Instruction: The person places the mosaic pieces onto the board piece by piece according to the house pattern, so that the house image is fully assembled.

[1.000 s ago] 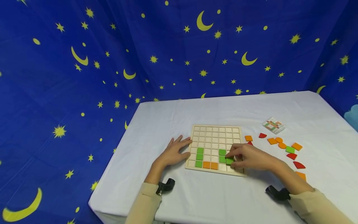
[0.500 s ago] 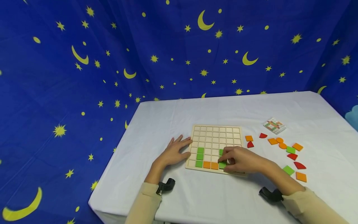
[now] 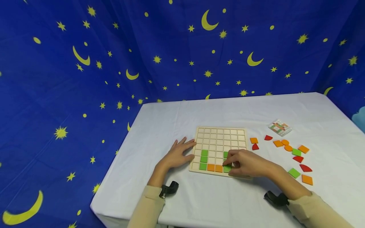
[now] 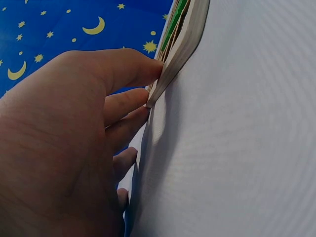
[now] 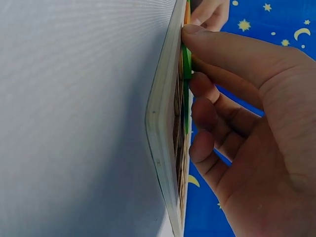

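A wooden grid board lies on the table, with green and orange square tiles in its nearer rows. My right hand pinches a green square tile between thumb and forefinger, at the front row beside two orange tiles. In the right wrist view that green tile stands slightly proud of the board, thumb on its near side. My left hand lies with fingers spread, touching the board's left edge. The left wrist view shows its thumb and fingertips against the board's side.
Right of the board lie several loose pieces: orange squares, orange discs, green squares and red quarter-circles. A pattern card lies farther back. White cloth covers the table; a starry blue curtain hangs behind.
My right hand has shifted left with the green tile, from right of the green column to the front-row cell next to the orange tiles. Over the last half second it barely moves. The left hand stays put.
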`<action>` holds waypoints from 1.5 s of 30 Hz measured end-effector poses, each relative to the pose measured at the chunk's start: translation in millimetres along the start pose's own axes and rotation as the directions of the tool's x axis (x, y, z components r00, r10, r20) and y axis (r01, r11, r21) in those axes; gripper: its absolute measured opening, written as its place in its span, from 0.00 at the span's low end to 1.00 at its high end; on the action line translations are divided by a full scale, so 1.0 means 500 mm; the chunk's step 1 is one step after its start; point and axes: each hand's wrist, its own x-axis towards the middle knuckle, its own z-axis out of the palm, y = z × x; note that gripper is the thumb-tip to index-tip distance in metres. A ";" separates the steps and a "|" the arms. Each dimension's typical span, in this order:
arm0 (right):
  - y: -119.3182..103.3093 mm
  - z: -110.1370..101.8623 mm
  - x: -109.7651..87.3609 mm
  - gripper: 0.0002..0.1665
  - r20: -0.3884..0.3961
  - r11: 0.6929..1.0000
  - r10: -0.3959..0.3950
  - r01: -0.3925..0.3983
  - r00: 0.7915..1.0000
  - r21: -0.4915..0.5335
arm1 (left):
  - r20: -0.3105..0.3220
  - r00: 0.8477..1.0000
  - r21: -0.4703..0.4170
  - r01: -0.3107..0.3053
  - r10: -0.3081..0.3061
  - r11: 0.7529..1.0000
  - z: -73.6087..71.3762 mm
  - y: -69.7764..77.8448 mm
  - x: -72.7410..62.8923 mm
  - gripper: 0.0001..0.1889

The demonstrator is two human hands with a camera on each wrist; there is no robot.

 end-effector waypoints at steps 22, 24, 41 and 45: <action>0.011 -0.021 -0.010 0.12 -0.048 0.999 0.030 -0.029 0.998 0.025 | 0.001 1.000 0.009 0.001 -0.001 1.000 0.001 -0.002 0.003 0.30; 0.023 -0.031 -0.014 0.12 -0.071 0.998 0.050 -0.048 0.996 0.032 | 0.001 1.000 0.008 0.003 -0.003 1.000 0.002 -0.003 0.003 0.30; 0.162 -0.098 -0.056 0.14 -0.309 0.965 0.239 -0.259 0.921 -0.027 | 0.000 1.000 0.011 0.001 -0.001 1.000 0.005 -0.007 0.003 0.30; 0.178 -0.104 -0.063 0.16 -0.287 0.954 0.264 -0.293 0.921 -0.065 | -0.002 1.000 0.009 0.001 -0.001 1.000 0.005 -0.008 0.004 0.30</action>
